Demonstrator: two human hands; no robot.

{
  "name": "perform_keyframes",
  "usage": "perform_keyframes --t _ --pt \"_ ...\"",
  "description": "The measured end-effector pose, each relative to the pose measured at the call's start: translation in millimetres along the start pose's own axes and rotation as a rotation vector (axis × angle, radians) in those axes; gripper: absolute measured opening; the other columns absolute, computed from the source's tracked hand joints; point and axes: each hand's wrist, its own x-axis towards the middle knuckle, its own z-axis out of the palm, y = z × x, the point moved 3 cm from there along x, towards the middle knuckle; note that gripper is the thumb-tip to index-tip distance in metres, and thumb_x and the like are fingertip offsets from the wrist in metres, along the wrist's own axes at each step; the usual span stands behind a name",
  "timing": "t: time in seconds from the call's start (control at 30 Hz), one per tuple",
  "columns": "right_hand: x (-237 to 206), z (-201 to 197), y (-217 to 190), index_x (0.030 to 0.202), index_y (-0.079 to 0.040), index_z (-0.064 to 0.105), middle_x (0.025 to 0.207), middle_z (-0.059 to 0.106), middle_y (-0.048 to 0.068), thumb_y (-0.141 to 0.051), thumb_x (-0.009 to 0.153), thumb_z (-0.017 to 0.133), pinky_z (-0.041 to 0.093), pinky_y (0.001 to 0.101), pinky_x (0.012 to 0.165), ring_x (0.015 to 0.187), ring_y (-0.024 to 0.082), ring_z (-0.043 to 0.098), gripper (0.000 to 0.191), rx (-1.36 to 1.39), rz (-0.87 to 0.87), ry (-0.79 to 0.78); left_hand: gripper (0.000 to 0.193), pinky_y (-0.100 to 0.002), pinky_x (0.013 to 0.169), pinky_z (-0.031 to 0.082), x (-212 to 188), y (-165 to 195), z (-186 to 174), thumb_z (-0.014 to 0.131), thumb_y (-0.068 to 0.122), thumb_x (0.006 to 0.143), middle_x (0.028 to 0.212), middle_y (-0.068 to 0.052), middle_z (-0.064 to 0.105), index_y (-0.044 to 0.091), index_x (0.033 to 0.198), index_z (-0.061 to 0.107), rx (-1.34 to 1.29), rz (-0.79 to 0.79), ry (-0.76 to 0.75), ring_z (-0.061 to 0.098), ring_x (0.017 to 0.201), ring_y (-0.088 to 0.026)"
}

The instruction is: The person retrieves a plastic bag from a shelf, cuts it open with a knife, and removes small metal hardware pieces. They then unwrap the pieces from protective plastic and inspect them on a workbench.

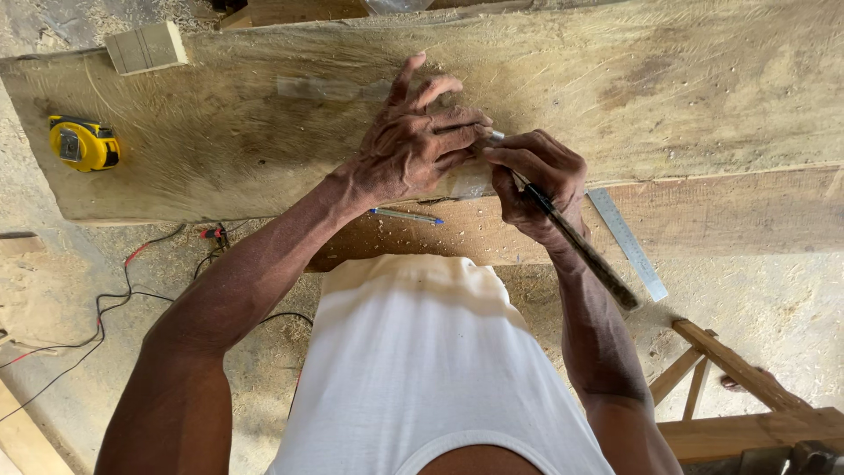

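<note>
My left hand [413, 145] lies palm down, fingers spread, on a wide rough wooden plank [668, 88]. It presses where a faint clear plastic piece [470, 182] lies on the wood. My right hand [536, 180] sits right beside it, touching its fingers. That hand grips a long dark pencil-like tool [585, 255]. The tool's metal tip [495, 135] meets the plank near my left fingertips, and its back end runs along my right forearm.
A steel ruler [628, 243] and a pen [406, 215] lie on a lower board [747, 211]. On the plank's left end are a yellow tape measure [83, 143] and a pale block [146, 47]. Cables [114, 303] cross the dusty floor; a wooden frame [738, 369] stands at lower right.
</note>
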Motion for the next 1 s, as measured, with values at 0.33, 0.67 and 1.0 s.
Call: perform_keyframes --t 0.33,0.67,1.0 --pt "5 -6 -3 0.101 -0.004 0.073 0.101 0.074 0.011 0.007 0.083 0.075 0.061 0.0351 0.076 0.089 0.026 0.073 0.021 -0.090 -0.065 -0.086 0.021 -0.055 0.129 0.007 0 0 -2 0.075 0.029 0.107 0.129 0.006 0.076 0.034 0.128 0.077 -0.024 -0.048 -0.048 0.053 0.141 -0.022" --pt "2 -17 8 0.105 -0.007 0.072 0.102 0.074 0.010 0.010 0.083 0.074 0.060 0.0348 0.075 0.088 0.024 0.073 0.027 -0.092 -0.113 -0.133 0.015 -0.053 0.131 0.008 2 2 -3 0.078 0.037 0.105 0.128 0.006 0.076 0.033 0.119 0.077 0.006 -0.079 -0.056 0.052 0.143 -0.021" --pt "-16 -37 26 0.105 -0.007 0.072 0.102 0.074 0.009 0.011 0.081 0.072 0.060 0.0335 0.071 0.086 0.022 0.071 0.030 -0.114 -0.125 -0.164 0.023 -0.051 0.131 0.006 2 0 4 0.074 0.043 0.106 0.132 0.008 0.074 0.028 0.122 0.078 0.071 -0.052 -0.082 0.047 0.146 -0.021"
